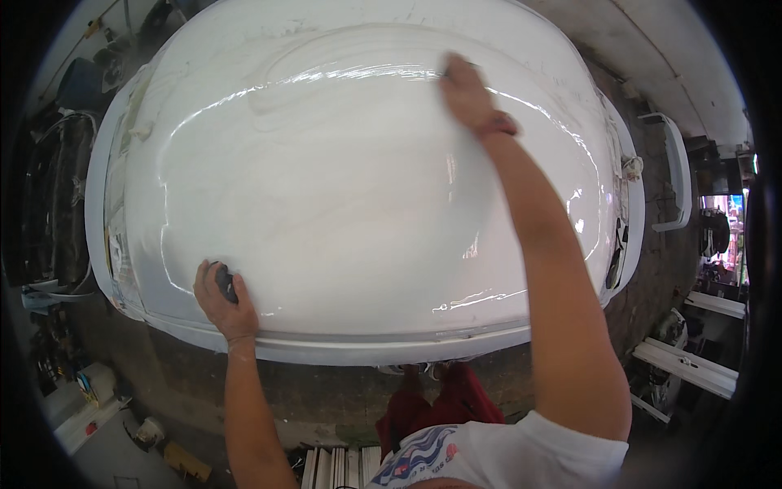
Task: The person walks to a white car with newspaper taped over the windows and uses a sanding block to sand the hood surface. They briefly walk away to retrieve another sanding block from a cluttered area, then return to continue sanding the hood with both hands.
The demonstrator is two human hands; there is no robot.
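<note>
Up on the wearer's head sat the left fisheye, and down it looked, steeply, past the white shirt (546, 444) and red shorts (432, 411) at the lower edge! Near enough, this one, for the broad white panel (334, 196) to fill most of the middle, running right up to the top. Left forearm (252, 407) and right forearm (542, 212) reached in from below. And out wide, edges bowed, with a round black border closing off the corners!

Left grip (218, 310) is curled, right grip (467, 91) farther forward.
</note>
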